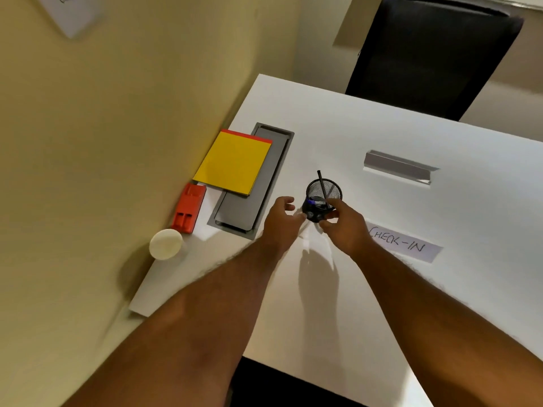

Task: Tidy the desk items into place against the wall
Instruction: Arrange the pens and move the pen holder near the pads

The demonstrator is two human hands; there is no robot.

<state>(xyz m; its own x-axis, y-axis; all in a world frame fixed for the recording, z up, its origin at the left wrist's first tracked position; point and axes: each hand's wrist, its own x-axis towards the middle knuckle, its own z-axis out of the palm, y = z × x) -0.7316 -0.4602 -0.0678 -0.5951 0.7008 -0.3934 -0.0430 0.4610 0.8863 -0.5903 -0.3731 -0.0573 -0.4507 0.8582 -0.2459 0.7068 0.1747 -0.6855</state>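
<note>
Paper label [407,242], handwritten "CHECK-IN", is lying flat on the white tabletop [382,289] just right of the grip. Black mesh pen cup [322,198] is standing upright mid-tabletop, holding a dark pen [321,183] and a blue-tipped item too small to name. Right hand [346,227] is closing its grip on the cup's lower wall; left hand [280,221] is touching the cup's other side with fingers loosely curled. Left of the grip, along the wall: yellow notepad [233,164], red stapler [189,208], round white lid [166,244].
</note>
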